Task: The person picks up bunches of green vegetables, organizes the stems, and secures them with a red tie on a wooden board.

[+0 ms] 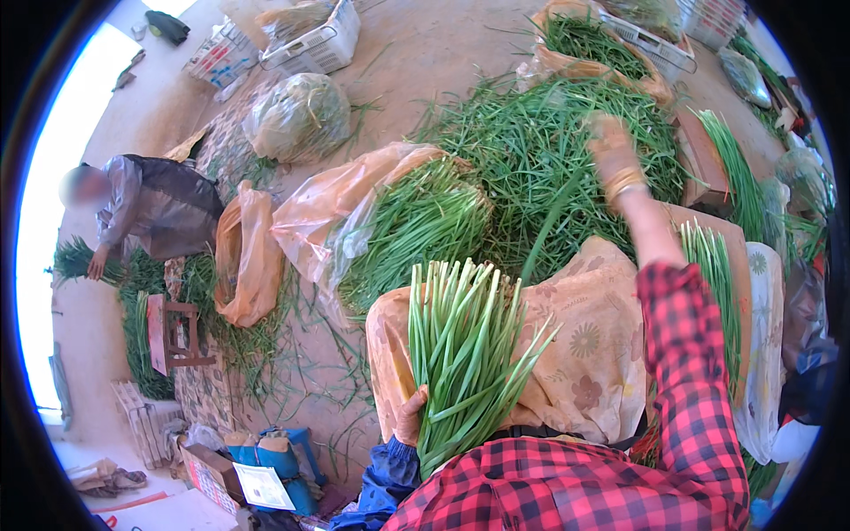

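Observation:
My left hand (410, 416) is closed round the side of a thick bunch of garlic chives (460, 354), held upright over my lap with the pale cut ends up. A patterned beige cloth (580, 341) covers my lap behind the bunch. My right hand (613, 152), in what looks like a yellowish glove, is stretched out over a big heap of loose green leaves (531, 168). Motion smears its fingers, so whether they grip anything is not visible. One long green blade (558, 221) stands out between the heap and the bunch.
An orange plastic bag (354, 195) with more chives (421, 234) lies left of the heap. Tied chives (713, 283) rest on a board at my right. Another person (159, 208) handles greens at the far left, near a small wooden stool (181, 332). White crates (314, 44) stand behind.

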`<state>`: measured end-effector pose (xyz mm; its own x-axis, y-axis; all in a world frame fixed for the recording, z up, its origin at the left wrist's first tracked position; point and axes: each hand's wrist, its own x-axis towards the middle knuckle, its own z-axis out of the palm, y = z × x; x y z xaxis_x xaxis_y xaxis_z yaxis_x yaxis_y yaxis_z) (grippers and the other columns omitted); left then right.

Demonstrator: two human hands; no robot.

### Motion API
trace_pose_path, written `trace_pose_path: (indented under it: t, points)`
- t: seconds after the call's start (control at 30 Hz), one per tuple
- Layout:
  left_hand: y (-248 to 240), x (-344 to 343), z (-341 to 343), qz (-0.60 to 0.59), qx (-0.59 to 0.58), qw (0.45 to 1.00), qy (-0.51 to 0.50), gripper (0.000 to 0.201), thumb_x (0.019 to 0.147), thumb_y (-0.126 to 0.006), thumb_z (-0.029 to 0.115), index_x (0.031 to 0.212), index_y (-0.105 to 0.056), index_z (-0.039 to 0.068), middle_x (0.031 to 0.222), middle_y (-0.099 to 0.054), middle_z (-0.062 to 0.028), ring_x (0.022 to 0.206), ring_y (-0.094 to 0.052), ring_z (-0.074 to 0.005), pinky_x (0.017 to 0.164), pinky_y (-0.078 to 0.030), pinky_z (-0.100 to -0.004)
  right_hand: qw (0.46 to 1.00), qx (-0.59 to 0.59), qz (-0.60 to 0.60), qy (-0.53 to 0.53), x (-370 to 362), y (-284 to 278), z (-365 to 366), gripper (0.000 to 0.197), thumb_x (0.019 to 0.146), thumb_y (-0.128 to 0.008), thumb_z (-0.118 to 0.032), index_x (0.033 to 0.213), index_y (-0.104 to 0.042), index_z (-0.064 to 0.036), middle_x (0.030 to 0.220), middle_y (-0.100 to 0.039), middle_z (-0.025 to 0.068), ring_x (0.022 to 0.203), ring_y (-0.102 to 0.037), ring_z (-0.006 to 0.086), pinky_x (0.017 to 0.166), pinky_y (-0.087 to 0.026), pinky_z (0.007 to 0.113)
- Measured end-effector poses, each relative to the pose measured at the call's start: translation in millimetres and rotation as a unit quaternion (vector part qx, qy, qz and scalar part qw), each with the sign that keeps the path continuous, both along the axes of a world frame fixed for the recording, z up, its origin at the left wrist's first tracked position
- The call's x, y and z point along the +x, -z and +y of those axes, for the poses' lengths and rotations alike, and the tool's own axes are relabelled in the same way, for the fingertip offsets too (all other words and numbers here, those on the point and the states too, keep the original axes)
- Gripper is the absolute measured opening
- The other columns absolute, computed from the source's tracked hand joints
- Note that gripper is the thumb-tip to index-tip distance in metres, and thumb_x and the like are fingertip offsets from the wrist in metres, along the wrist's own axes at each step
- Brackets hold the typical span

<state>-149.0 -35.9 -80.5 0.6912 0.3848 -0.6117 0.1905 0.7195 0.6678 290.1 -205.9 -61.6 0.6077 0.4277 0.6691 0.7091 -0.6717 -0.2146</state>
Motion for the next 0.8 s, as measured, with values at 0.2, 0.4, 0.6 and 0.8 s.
trace_pose_path:
  t: [0.2, 0.4, 0.6, 0.8]
  points:
    - [27, -20, 15, -0.071, -0.168, 0.983, -0.018, 0.038, 0.073, -0.062, 0.025, 0.103, -0.053, 0.004, 0.097, -0.059, -0.0069, 0.086, -0.056, -0.0199, 0.080, -0.045, -0.0348, 0.624, 0.247, 0.734, -0.101, -95, 19, -68, 0.051, 0.082, -0.052, -0.029, 0.119, -0.036, 0.0025, 0.116, -0.048, 0.0107, 0.099, -0.049, 0.0168, 0.079, -0.040, 0.029]
    - [10, -9, 36, -0.102, -0.170, 0.979, 0.053, 0.054, 0.071, -0.062, 0.023, 0.117, -0.044, 0.002, 0.109, -0.054, -0.0121, 0.097, -0.053, -0.0265, 0.086, -0.042, -0.0384, 0.162, 0.255, 0.872, -0.386, -257, 14, 11, 0.087, 0.071, -0.063, -0.039, 0.136, -0.011, -0.0123, 0.132, -0.028, 0.0144, 0.121, -0.030, 0.0271, 0.100, -0.022, 0.041]
    - [-12, 30, 56, -0.051, 0.275, 0.913, 0.297, 0.066, 0.070, -0.062, 0.020, 0.126, -0.031, 0.001, 0.119, -0.045, -0.0114, 0.108, -0.045, -0.0224, 0.091, -0.036, -0.0344, 0.200, 0.423, 0.765, -0.443, -213, 13, 63, 0.066, 0.075, -0.060, -0.038, 0.127, -0.032, -0.0095, 0.122, -0.044, 0.0081, 0.111, -0.044, 0.0178, 0.093, -0.035, 0.033]
    - [-52, 99, 51, -0.003, 0.544, 0.784, 0.299, 0.064, 0.076, -0.059, 0.027, 0.126, -0.029, -0.001, 0.116, -0.045, -0.0114, 0.105, -0.044, -0.0201, 0.091, -0.033, -0.0295, 0.329, 0.481, 0.724, -0.370, -215, -4, 74, 0.057, 0.074, -0.065, -0.018, 0.123, -0.038, -0.0078, 0.110, -0.051, 0.0025, 0.102, -0.049, 0.0144, 0.088, -0.039, 0.028]
